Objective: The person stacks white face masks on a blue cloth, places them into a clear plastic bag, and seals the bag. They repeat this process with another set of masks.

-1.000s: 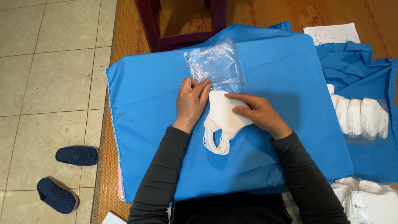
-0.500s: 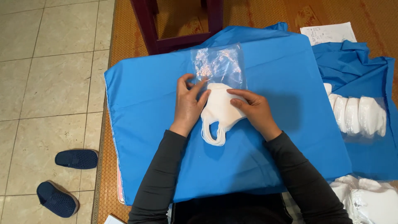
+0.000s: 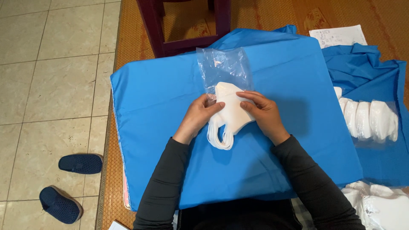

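While 2 dark blue shoes [image 3: 70,183] sit on the tiled floor, the left hand [image 3: 198,116] and right hand [image 3: 260,111] pinch a stack of white masks [image 3: 230,111], fingers clamped, at the clear plastic bag [image 3: 223,68] on the blue-covered surface [image 3: 157,106]; bagged masks [image 3: 368,120] lie rightmost.

Both hands close together at centre, left [image 3: 199,116] and right [image 3: 260,113], fingers curled inward, dark-sleeved forearms converging

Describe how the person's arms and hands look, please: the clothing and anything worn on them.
Both arms wear long, close-fitting dark grey sleeves that end at the wrists. The left hand and right hand are bare: no gloves, and no rings, watch or bracelet show. The sleeves are plain, without markings.
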